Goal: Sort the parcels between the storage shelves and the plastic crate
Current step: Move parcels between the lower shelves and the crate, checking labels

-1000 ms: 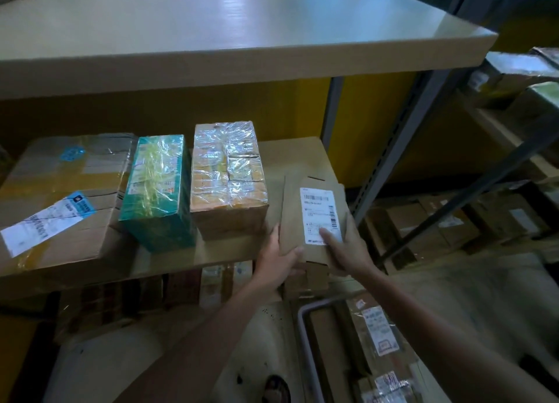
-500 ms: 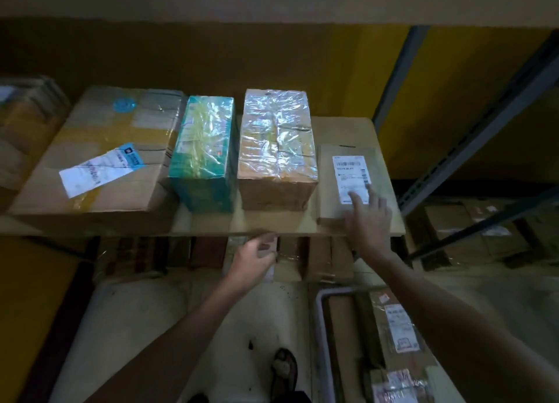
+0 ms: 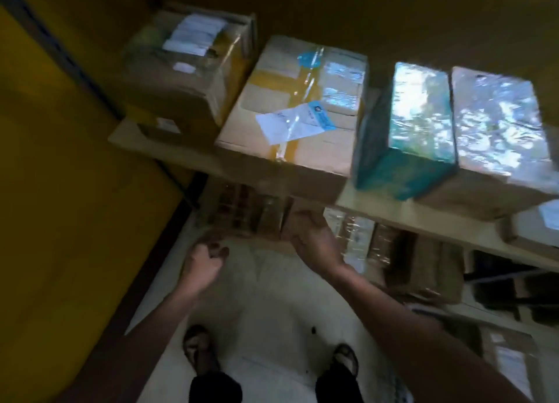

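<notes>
My two hands hang in front of the shelf edge (image 3: 402,216), below the parcels, and hold nothing. The fingers of my left hand (image 3: 205,262) are loosely curled, while my right hand (image 3: 314,240) is relaxed and sits just under the shelf board. On the shelf stand a large cardboard box with a white and blue label (image 3: 290,124), a teal film-wrapped box (image 3: 420,130) and a film-wrapped brown box (image 3: 499,130). The flat labelled parcel (image 3: 541,224) lies at the right frame edge. The plastic crate is out of view.
A taped box with white labels (image 3: 181,78) stands at the shelf's left end. More wrapped parcels (image 3: 384,245) fill the shelf below. A yellow wall (image 3: 60,190) closes the left side. My feet in sandals (image 3: 199,351) stand on the pale floor.
My right hand has let go of the flat parcel, which now lies on the shelf, and has dropped below the board. The view has swung left and down; both hands are empty.
</notes>
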A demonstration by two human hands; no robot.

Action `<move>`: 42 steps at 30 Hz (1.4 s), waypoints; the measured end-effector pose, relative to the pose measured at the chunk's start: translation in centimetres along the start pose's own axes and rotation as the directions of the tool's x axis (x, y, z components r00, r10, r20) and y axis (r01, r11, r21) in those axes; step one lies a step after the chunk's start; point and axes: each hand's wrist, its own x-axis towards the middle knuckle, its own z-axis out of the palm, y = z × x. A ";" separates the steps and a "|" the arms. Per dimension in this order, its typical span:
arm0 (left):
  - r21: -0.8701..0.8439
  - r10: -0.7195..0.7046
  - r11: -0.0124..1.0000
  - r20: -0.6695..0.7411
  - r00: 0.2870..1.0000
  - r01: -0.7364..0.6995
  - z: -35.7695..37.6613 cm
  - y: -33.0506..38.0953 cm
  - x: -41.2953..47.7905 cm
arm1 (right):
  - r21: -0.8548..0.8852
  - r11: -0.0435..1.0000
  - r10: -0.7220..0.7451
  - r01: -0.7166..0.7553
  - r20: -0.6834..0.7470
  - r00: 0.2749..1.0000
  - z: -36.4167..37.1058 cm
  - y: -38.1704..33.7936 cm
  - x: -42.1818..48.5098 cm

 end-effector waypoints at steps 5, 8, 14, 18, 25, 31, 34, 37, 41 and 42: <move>0.039 0.127 0.991 -0.045 0.991 -0.125 -8.4 -7.2 5.2 | 0.104 0.991 0.082 -0.086 0.036 0.996 9.6 -6.9 5.3; -0.026 0.166 0.985 -0.107 0.980 -0.169 -11.5 -10.5 7.0 | 0.130 0.987 0.094 -0.094 0.005 0.996 13.4 -8.8 7.2; -0.074 0.223 0.969 -0.138 0.965 -0.234 -12.0 -14.4 11.5 | 0.090 0.990 0.112 -0.113 0.013 0.994 18.1 -6.6 9.2; -0.052 0.253 0.965 -0.076 0.964 -0.258 -8.1 -17.7 16.8 | -0.009 0.995 0.099 -0.100 -0.051 0.994 22.5 -2.2 10.7; 0.004 0.410 0.911 -0.107 0.906 -0.412 1.7 -26.0 27.9 | -0.023 0.990 0.137 -0.139 -0.089 0.987 34.9 6.2 13.9; -0.042 0.505 0.852 -0.198 0.840 -0.522 8.4 -31.1 35.4 | -0.139 0.984 0.101 -0.114 -0.092 0.991 42.0 12.0 16.3; -0.086 0.549 0.812 -0.226 0.805 -0.577 10.4 -32.9 38.1 | -0.128 0.991 0.023 -0.040 -0.127 0.992 43.8 13.8 17.6; -0.041 0.543 0.809 -0.329 0.773 -0.586 11.4 -34.0 40.5 | -0.125 0.992 -0.021 -0.001 -0.178 0.984 44.8 14.8 18.8; -0.173 0.500 0.812 -0.286 0.817 -0.557 11.9 -34.9 40.9 | -0.074 0.997 -0.032 0.015 -0.241 0.970 45.0 14.5 19.2; -0.216 0.511 0.801 -0.241 0.825 -0.559 11.9 -34.9 40.5 | -0.032 0.998 -0.064 0.058 -0.280 0.958 44.9 13.9 18.8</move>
